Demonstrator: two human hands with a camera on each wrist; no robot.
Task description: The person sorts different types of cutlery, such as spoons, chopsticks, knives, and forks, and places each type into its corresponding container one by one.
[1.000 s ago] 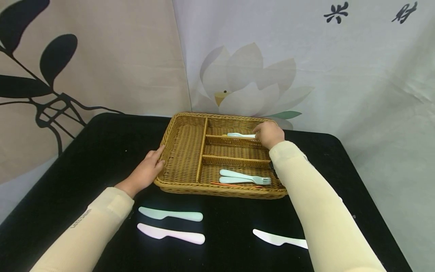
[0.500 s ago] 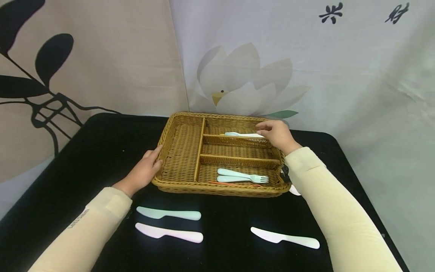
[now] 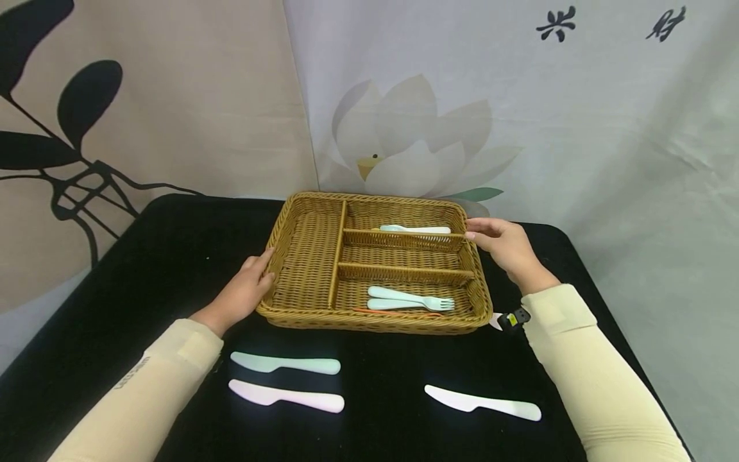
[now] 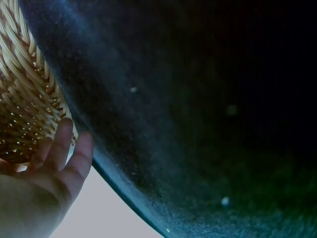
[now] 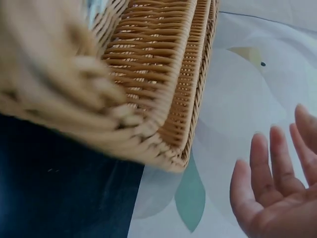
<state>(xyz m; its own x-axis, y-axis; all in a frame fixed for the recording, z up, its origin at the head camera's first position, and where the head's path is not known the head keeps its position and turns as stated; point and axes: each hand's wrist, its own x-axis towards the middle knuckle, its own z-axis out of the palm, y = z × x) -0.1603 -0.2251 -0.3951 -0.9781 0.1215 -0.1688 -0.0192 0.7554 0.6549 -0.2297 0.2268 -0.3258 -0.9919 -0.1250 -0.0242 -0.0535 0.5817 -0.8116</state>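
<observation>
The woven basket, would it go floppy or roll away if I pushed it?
The woven basket probably wouldn't roll: it's wide, low and rectangular, so sliding across the black table seems likelier. Its straight dividers suggest it's fairly stiff, not floppy. Gaps in its weave hint it may be light for its size.

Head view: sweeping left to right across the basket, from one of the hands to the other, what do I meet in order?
Left hand → wide left compartment → front-to-back divider → pale utensil at the back → right hand.
</observation>
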